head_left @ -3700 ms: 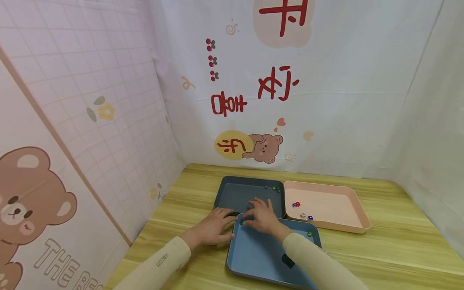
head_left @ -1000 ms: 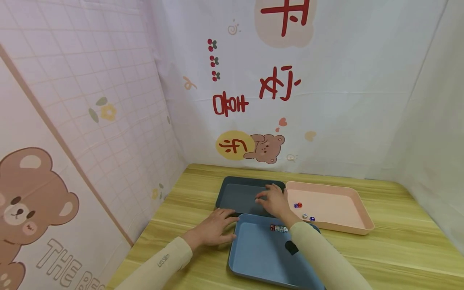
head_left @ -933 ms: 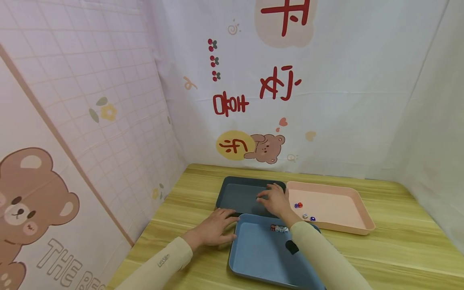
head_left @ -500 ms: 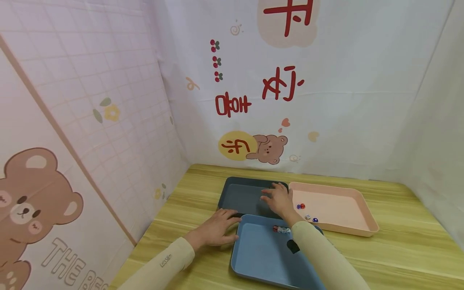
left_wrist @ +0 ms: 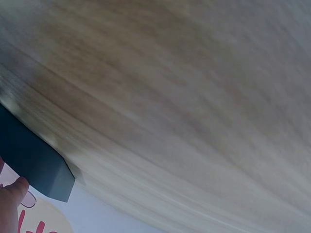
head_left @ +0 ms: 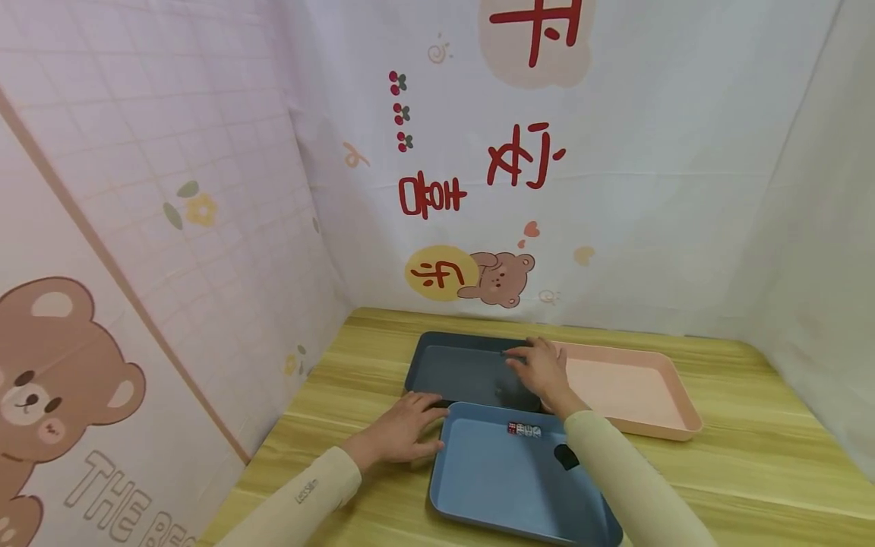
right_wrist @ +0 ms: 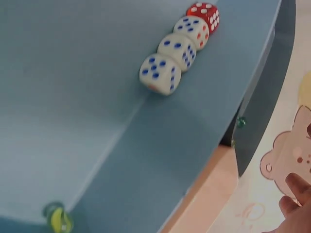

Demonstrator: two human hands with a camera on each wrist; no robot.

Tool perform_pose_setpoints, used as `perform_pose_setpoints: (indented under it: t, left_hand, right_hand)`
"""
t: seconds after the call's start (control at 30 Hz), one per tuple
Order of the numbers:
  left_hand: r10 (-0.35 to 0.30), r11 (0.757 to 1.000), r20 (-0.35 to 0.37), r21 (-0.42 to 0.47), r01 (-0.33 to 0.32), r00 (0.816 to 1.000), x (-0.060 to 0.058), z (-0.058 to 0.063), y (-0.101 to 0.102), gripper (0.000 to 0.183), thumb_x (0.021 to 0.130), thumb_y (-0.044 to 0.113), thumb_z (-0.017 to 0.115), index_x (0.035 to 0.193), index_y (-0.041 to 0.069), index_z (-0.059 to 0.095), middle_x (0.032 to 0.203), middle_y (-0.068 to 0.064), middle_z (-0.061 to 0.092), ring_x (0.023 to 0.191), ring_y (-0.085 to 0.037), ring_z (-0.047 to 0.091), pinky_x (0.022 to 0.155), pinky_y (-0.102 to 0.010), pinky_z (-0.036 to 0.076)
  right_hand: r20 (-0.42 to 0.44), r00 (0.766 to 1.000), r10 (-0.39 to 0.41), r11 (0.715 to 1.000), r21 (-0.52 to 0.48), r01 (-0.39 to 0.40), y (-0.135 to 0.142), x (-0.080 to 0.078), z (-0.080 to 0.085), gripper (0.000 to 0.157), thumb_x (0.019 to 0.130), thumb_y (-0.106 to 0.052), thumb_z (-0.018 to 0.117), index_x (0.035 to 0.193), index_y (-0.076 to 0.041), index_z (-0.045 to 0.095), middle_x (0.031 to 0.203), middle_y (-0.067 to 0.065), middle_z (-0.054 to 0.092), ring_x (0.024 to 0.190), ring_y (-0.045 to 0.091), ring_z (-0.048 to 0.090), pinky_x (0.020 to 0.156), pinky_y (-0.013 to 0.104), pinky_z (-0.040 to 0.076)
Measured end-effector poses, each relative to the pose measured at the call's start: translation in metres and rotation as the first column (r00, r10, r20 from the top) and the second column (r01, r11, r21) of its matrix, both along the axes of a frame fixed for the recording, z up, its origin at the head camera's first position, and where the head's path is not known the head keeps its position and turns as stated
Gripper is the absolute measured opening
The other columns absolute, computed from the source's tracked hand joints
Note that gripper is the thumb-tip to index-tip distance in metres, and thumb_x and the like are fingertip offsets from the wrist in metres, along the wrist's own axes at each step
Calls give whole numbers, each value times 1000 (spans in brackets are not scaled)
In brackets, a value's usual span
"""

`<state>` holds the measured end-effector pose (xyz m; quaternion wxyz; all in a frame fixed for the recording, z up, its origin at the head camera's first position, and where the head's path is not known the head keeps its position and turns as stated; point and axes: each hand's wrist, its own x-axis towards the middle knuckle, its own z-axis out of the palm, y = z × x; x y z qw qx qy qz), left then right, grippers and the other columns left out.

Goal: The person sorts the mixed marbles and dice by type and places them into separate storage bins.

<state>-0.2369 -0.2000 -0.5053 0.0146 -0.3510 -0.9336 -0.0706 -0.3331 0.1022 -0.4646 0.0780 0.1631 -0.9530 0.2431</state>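
Right hand [head_left: 544, 372] over dark tray [head_left: 451, 372], fingers loose, apart, tips by small marble [head_left: 503, 352]; cannot tell if touching. Left hand [head_left: 402, 433] beside light blue tray [head_left: 502, 494], fingers spread, holding nothing. Inside it, red die [right_wrist: 203, 15], three white dice [right_wrist: 160, 74] in row. Poked marble may roll away; low sleeve [head_left: 615, 471] could bump dice.

Four dice are lined up touching in the blue tray [right_wrist: 63, 63]: a red die [right_wrist: 206, 14] at the far end, then three white dice [right_wrist: 159, 74] marked with blue pips. At lower left, a green-and-yellow marble [right_wrist: 59, 219] is blurred. Beyond the rim, a green marble [right_wrist: 241, 122] is seen by the dark tray [right_wrist: 272, 82], near the pink tray [right_wrist: 221, 170]. A printed bear [right_wrist: 291, 160] is partly covered by the right grip [right_wrist: 296, 208], its fingers spread apart.
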Motion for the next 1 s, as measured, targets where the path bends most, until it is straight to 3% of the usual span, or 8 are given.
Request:
perform_pose_setpoints:
  t: [0.57,1.0]
  left_hand:
    - [22,1000,26,11,-22,999,2,0,-6,59,100,50,52,148,16,47,154,-12,36,139,-31,35,114,-56,26]
    - [11,1000,22,11,-11,1000,1,0,-1,60,100,52,51,148,16,47,153,-12,37,139,-30,36,115,-55,25]
  right_hand:
    - [-64,998,23,1000,-17,-24,38,6,10,25,95,-25,68,116,-13,75,141,28,48,134,50,36,104,78,9]
    - [-101,990,101,993,-45,-106,75,27,2,22,92,-20,72,111,-10,77,137,29,52,131,51,40,99,81,16]
